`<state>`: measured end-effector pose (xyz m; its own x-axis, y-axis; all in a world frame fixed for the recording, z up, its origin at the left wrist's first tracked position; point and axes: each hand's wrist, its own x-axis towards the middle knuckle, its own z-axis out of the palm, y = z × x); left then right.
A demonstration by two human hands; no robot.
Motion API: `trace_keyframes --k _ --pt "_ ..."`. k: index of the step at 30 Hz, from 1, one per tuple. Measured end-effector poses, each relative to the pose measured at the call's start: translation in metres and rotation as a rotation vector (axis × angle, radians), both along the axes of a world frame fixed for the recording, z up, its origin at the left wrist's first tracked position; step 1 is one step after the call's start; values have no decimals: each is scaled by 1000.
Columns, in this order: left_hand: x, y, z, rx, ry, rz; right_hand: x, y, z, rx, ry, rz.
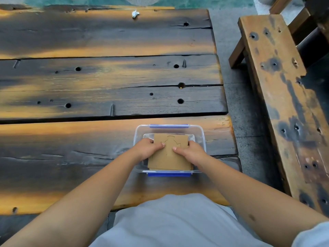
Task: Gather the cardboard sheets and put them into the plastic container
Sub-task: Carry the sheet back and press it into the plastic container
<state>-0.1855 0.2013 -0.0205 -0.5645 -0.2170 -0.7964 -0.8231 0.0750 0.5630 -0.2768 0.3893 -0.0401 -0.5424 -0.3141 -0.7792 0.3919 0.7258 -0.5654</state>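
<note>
A stack of brown cardboard sheets (170, 157) lies inside a clear plastic container (199, 132) with blue clips, near the table's front right edge. The top sheet carries a cut outline. My left hand (148, 147) grips the stack's left side, thumb on top. My right hand (190, 151) grips its right side in the same way. The stack's near edge sits about level with the container's front rim.
The container stands on a dark, weathered plank table (106, 77) with holes and cracks. A crumpled white scrap (135, 14) lies at the table's far edge. A wooden bench (277, 86) runs along the right, across a strip of grey floor.
</note>
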Motion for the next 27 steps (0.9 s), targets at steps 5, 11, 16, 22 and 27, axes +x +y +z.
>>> trace_keyframes --k 5,11,16,22,27 --pt "-4 -4 4 70 -61 18 -4 -3 4 53 25 27" --pt "-6 -4 6 101 -73 22 -4 -4 8 82 10 76" --pt "-8 -5 1 54 -88 21 -6 -4 11 124 12 95" --pt "-9 -4 0 5 -136 -43 -6 -10 13 139 -30 58" --pt "-7 -1 1 45 -123 -46 -10 -12 15 168 -122 4"
